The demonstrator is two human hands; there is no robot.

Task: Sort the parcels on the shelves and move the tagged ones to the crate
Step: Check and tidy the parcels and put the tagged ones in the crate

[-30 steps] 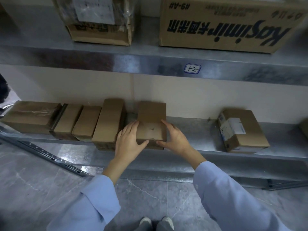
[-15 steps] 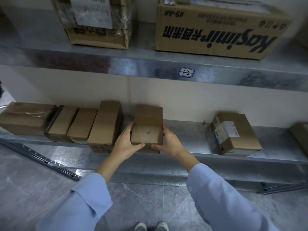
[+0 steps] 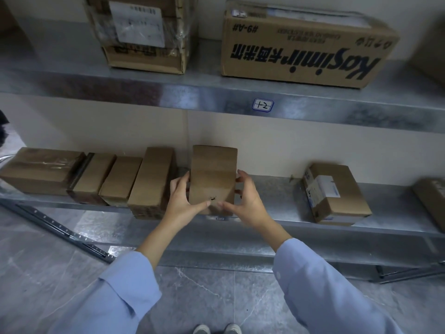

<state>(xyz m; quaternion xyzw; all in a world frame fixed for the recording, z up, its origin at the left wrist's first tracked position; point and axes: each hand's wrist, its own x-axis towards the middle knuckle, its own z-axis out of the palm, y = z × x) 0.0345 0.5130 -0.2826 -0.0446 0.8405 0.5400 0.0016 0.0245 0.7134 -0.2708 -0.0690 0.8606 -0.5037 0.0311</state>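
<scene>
Plain brown parcel (image 3: 213, 175), tilted upright

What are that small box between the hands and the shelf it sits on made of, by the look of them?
The small box looks like plain brown cardboard: matte, with a fold crease across its top. The lower shelf appears to be galvanised sheet metal: grey, mottled and faintly reflective. The left hand and right hand hold the box by its sides.

Large carton (image 3: 305, 48), above the fingers: "Kasimir" and "#9-A#", inverted. Shelf-edge tag (image 3: 263, 105): "1-2".
</scene>
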